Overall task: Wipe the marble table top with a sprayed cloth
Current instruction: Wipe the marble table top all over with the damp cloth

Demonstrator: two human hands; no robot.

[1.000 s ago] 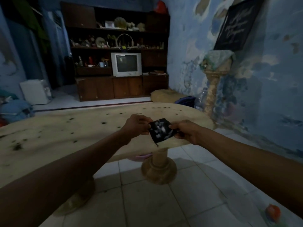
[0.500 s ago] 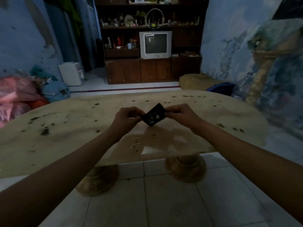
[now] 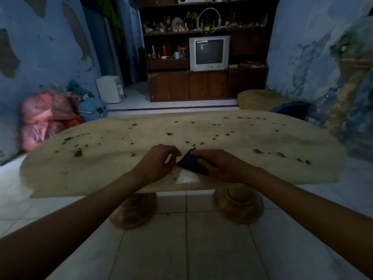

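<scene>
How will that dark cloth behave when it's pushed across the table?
The dark cloth looks thin and folded, so it is probably floppy and light. Under the right hand it may bunch. The marble table top looks smooth, so it should slide readily.

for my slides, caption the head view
Right hand presses a dark cloth onto the speckled marble table top; left hand alongside.

There is one surface [image 3: 242, 138] with two round legs, a left leg [image 3: 134, 211] and a right leg [image 3: 239, 205]. One dark cloth [image 3: 190, 163] lies near the front edge. Two hands are there, a left hand [image 3: 156, 165] and a right hand [image 3: 220, 165]. Far back stands one TV [image 3: 209, 52]. One white box [image 3: 110, 88] sits far left.
</scene>
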